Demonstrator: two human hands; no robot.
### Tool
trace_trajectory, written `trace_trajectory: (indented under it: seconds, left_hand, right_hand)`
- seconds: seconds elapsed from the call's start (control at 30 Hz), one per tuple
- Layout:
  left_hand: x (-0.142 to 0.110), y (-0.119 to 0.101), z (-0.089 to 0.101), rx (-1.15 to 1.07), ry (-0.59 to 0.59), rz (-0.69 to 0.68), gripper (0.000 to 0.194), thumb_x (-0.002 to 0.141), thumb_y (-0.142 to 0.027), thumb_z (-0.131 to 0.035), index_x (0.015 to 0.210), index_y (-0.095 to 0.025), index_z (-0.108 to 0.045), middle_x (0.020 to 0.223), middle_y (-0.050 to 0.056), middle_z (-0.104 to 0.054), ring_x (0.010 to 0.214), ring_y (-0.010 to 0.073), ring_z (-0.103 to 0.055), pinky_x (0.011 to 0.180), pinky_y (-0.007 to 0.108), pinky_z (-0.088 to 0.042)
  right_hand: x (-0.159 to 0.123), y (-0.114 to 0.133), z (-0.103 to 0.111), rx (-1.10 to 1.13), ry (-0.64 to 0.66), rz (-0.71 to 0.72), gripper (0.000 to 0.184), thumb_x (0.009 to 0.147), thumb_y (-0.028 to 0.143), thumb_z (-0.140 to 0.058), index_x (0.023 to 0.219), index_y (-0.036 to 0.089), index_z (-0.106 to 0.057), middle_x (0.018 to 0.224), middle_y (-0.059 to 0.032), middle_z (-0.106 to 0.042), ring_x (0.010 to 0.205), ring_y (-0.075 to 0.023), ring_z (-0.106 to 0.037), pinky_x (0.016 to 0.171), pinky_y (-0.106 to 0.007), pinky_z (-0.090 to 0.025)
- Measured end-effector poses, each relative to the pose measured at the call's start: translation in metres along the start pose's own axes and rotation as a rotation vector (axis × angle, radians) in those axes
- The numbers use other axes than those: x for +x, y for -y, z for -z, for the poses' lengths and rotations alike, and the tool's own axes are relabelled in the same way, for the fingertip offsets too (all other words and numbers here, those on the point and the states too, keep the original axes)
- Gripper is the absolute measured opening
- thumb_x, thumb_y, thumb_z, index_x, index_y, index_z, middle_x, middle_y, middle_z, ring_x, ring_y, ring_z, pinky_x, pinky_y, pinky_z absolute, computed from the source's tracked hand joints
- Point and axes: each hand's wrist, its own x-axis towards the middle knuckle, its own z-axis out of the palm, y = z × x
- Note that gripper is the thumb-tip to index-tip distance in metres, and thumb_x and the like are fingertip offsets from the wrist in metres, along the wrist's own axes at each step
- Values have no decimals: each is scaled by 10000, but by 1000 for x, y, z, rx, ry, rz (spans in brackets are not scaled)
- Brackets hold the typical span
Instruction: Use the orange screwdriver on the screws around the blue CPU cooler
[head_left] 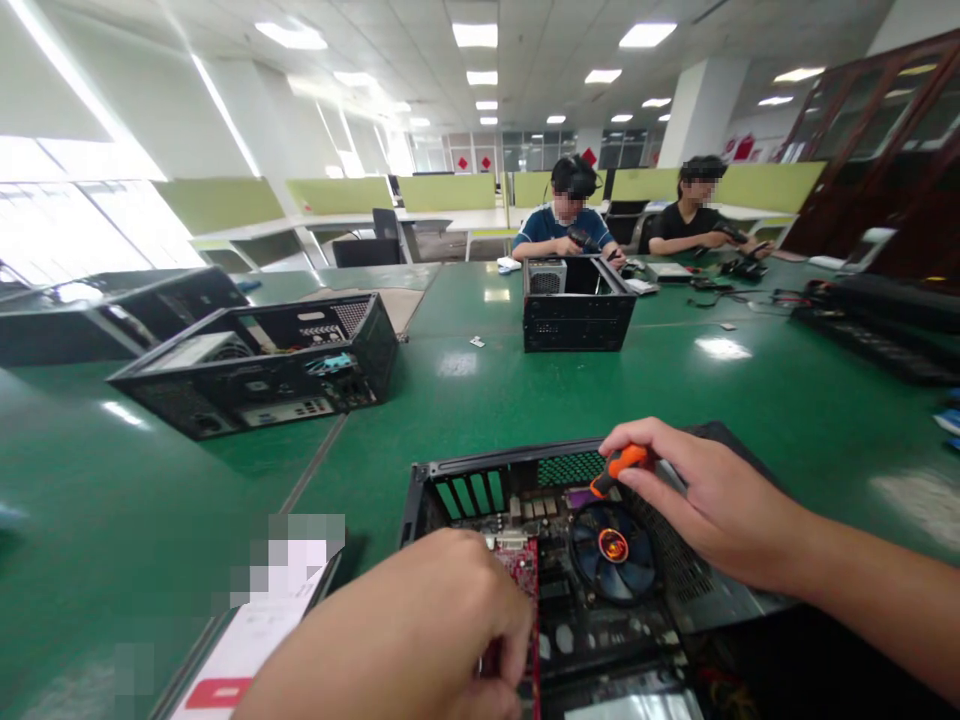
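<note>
In front of me an open desktop computer case (480, 462) lies on its side, its motherboard facing up. Inside it, a round CPU fan (626, 575) with dark blades has an orange logo at its hub. Left of the fan stands a red graphics card (527, 570). My left hand (442, 610) is closed at the card's near part, its curled fingers around the edge; the fingertips are partly hidden. Above the fan, my right hand (697, 495) grips an orange and black screwdriver (621, 468), tilted with its lower end toward the far side of the case; its tip cannot be made out.
A pale printed sheet or box (262, 630) lies at the near left. Another open case (262, 375) stands at the left, and one more (577, 318) sits across the green table (450, 390). Two people are seated there, handling tools. Cables and black parts (877, 320) lie at the right.
</note>
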Motion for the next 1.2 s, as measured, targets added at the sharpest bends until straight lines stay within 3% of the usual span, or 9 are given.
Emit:
trace_trajectory:
  seconds: [0.1,0.27,0.43,0.53,0.67,0.87,1.1,1.2]
  left_hand:
    - [17,-4,7,189,68,268,199,860,-167,-824,705,-276,-764,737,6,-824,679,209,-667,647,356,-414]
    - [23,-8,9,209,128,236,210,947,-220,-789,746,-277,-809,790,25,-876,726,227,-740,664,371,-414]
    - [22,-1,7,147,124,219,186,888,-144,-784,813,-297,-860,874,-7,-937,801,230,-809,756,362,-496]
    - [22,-1,6,118,111,230,204,855,-120,-796,824,-307,-870,856,-26,-922,786,219,-792,729,349,-483]
    - [20,-5,7,144,97,277,154,850,-231,-911,745,-291,-815,796,-1,-879,726,233,-734,647,367,-397]
    - [22,-1,6,113,80,198,231,870,-87,-785,834,-303,-856,847,-30,-884,763,207,-743,708,342,-457]
    - [22,-6,10,159,98,244,145,797,-160,-841,750,-291,-804,725,-36,-800,630,189,-614,615,346,-372]
    - [22,-4,9,115,81,230,179,785,-138,-845,716,-290,-779,699,-47,-779,621,189,-616,617,345,-385]
  right_hand:
    - [1,-2,-1,-12,3,21,191,1219,214,-649,1328,269,-796,1147,-55,-946,1007,-247,-939,878,-340,-759]
    - [0,-4,-3,-70,-11,97,183,1199,229,-745,1315,253,-884,1206,-83,-986,1063,-274,-967,943,-378,-794]
    - [-1,-3,-7,-79,-12,124,428,1250,194,-604,1625,224,-809,1389,-133,-969,1249,-296,-962,1086,-455,-817]
    - [-3,0,-5,-52,-41,110,442,1252,191,-587,1660,213,-755,1528,-162,-933,1381,-300,-935,1175,-455,-796]
    - [-12,7,3,66,-17,141,378,1247,211,-632,1604,263,-745,1432,-121,-947,1295,-274,-941,1138,-387,-785]
    - [-13,13,9,183,180,276,329,1251,179,-639,1567,228,-712,1370,-128,-939,1217,-237,-926,1109,-338,-756]
    - [-16,12,9,183,82,316,346,1257,184,-672,1596,245,-689,1415,-118,-934,1267,-230,-924,1129,-331,-744]
    - [-16,12,7,168,119,325,319,1264,189,-654,1578,226,-694,1386,-130,-934,1238,-235,-926,1105,-343,-755]
